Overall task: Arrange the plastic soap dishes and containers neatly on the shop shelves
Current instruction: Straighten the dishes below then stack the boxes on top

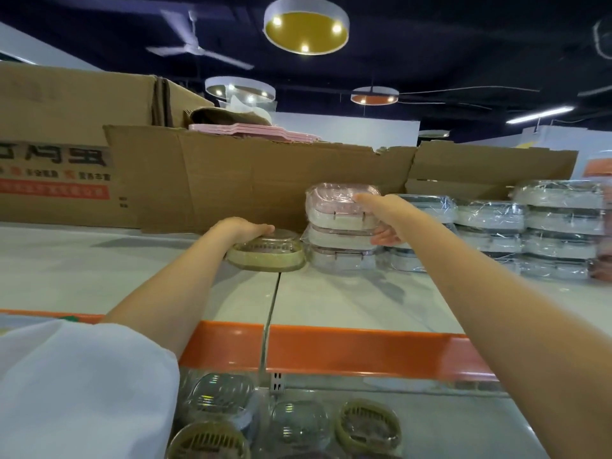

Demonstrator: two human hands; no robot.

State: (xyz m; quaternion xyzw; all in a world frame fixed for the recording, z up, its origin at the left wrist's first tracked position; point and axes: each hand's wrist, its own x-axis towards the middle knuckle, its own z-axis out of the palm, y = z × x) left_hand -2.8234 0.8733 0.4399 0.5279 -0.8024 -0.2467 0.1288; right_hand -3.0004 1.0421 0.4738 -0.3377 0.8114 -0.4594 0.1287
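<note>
White sleeve [76, 385] bottom-left is nearest the lens, w/ round slotted dishes [367, 425] on the lower shelf just under the orange edge strip [364, 354].

Green dish [266, 255] sits flat on the top shelf [132, 270], oval, clear domed lid up, long axis running left-right across the shelf, just left of the pink stack and close to touching it. Left hand [241, 228] lies on its lid, fingers curved over the far top edge, gripping it.

Pink stack [342, 226] = three clear-lidded boxes, wrapped in film, long sides facing the camera, latches toward the front. Right hand [384, 218] holds the top box: fingers curled over the lid at the right end, more fingers showing below at the stack's right side; exact pinch hard to tell.

Right of that, grey-white stacks [559, 226] of the same kind of box, film-wrapped, in rows toward the right edge.

Behind everything, a torn flat cardboard sheet [251, 180] stands upright along the shelf back; a big carton [66, 134] w/ red print at left; pink trays [258, 132] poke up above the cardboard.

Shelf surface pale grey-white, seam running front to back near the green dish. Room: dark ceiling, round lamps [306, 26], a ceiling fan [195, 44], white walls
</note>
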